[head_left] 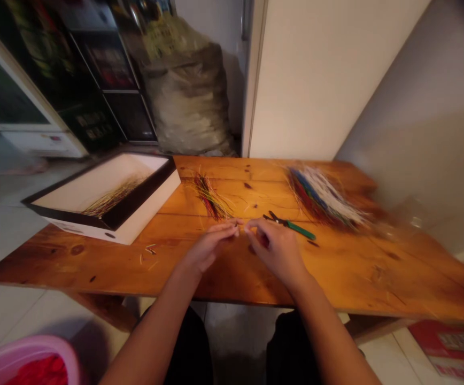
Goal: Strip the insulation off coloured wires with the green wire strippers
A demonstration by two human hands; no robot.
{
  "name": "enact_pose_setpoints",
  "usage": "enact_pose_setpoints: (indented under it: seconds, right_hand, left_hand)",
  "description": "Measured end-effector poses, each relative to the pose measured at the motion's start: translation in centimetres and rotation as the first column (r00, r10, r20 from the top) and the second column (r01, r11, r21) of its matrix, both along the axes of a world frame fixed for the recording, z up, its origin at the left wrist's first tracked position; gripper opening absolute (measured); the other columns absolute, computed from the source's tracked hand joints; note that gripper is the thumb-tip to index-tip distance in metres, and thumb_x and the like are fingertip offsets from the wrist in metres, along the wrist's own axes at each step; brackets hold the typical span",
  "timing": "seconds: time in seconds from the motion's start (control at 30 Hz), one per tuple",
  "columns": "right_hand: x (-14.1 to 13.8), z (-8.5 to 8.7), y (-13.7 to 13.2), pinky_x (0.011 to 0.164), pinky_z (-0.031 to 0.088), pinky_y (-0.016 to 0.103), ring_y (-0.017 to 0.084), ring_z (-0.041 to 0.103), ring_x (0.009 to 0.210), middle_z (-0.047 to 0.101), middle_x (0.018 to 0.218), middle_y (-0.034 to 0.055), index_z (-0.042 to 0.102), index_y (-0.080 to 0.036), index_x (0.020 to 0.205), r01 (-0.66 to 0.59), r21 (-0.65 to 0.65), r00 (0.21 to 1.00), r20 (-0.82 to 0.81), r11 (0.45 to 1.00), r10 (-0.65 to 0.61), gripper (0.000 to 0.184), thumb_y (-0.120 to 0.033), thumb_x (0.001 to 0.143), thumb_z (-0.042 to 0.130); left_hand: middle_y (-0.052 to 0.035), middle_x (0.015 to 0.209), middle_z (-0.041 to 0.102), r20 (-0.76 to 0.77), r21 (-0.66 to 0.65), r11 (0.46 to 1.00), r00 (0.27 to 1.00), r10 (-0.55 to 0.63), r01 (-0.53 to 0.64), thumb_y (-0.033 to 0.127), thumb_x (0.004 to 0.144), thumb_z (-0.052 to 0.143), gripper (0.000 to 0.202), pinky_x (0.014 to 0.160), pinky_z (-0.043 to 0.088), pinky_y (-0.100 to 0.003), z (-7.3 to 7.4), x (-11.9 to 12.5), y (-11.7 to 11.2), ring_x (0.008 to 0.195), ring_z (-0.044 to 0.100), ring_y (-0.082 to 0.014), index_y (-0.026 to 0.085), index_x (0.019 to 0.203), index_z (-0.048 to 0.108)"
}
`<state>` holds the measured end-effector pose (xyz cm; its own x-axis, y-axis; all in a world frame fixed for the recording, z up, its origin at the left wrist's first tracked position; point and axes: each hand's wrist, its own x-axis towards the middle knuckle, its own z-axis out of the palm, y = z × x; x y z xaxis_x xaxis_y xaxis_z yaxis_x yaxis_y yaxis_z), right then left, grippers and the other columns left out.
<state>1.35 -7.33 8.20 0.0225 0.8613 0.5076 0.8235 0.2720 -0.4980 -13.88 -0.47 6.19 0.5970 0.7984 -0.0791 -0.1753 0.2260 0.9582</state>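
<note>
My left hand (pixel 211 241) and my right hand (pixel 277 247) face each other above the middle of the wooden table, fingertips close together. Each has its thumb and finger pinched; a tiny, thin piece seems to lie at the left fingertips, too small and blurred to name. Just past my right hand lie green-handled pliers (pixel 301 230), their dark jaws pointing left. A small loose bundle of coloured wires (pixel 208 197) rests beyond my left hand. Farther right is a bigger bundle of white, blue, green and red wires (pixel 326 197).
An open white box (pixel 146 214) with a black rim stands on the table's left, holding thin wires (pixel 114 199). Small scraps (pixel 150 249) lie before it. A stuffed sack (pixel 192 96) stands behind the table (pixel 336 278). A pink basin (pixel 69 350) sits on the floor at lower left.
</note>
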Motion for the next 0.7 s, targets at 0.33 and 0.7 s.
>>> enact_pose_setpoints:
  seconds: [0.33, 0.7]
  right_hand:
    - [0.2, -1.1, 0.7, 0.049, 0.028, 0.022, 0.009, 0.037, 0.046, 0.036, 0.05, -0.0071, 0.061, -0.02, 0.078, 0.003, -0.11, 0.877, -0.476, 0.994, -0.055, 0.015, -0.032, 0.08, 0.052]
    - [-0.4, -1.6, 1.1, 0.049, 0.029, 0.021, 0.009, 0.039, 0.046, 0.038, 0.05, -0.0069, 0.06, -0.02, 0.079, 0.076, -0.115, 0.9, -0.419, 0.99, -0.117, 0.015, -0.032, 0.081, 0.05]
  left_hand:
    - [-0.0043, 0.108, 0.056, -0.033, 0.261, 0.959, 0.992, 0.12, -0.107, 0.029, 0.077, 0.06, 0.014, 0.088, 0.039, -0.026, 0.0, 0.6, -0.2, 0.103, 0.05, -0.0172, 0.022, 0.086, 0.067]
    - [-0.004, 0.113, 0.044, -0.125, 0.718, 0.638, 0.851, 0.511, -0.278, 0.034, 0.072, 0.065, 0.013, 0.101, 0.033, -0.035, -1.0, 0.3, 1.0, 0.107, 0.046, -0.0187, 0.022, 0.073, 0.068]
